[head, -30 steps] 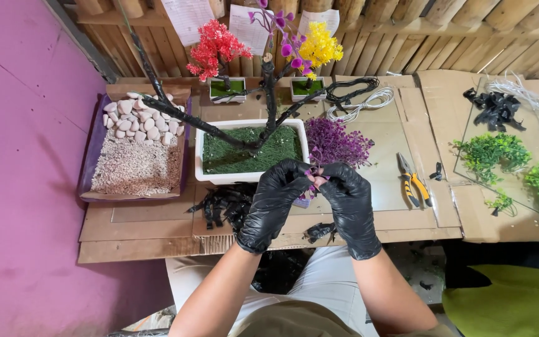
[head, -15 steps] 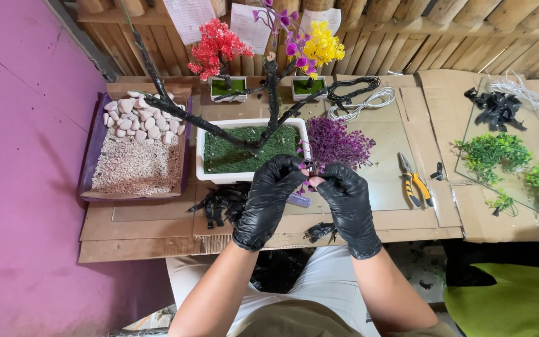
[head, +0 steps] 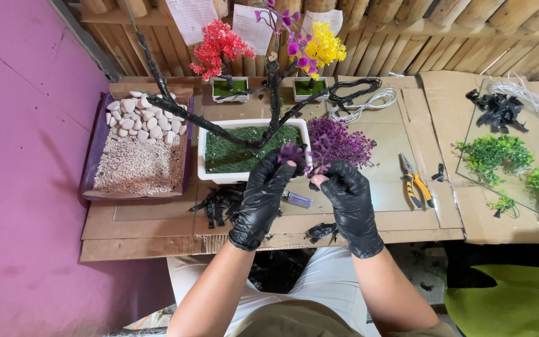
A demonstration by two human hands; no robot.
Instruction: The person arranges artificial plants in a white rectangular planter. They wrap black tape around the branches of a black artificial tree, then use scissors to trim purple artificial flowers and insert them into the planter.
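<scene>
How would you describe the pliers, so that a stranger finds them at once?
Start at the white rectangular planter with the black artificial tree. To its right, past the purple foliage clump, the pliers with yellow and black handles lie on cardboard. They are the only metal tool there.

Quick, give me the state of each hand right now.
Left hand: closed, pinching a small purple foliage sprig.
Right hand: closed, fingertips pinched at the stem end of the same sprig; exact contact cannot be told.

A craft workshop for artificial plants: a cardboard-covered worktable [head: 157,228] holds yellow-handled pliers [head: 414,187], with a purple tray of pebbles [head: 135,150] to their left.
</scene>
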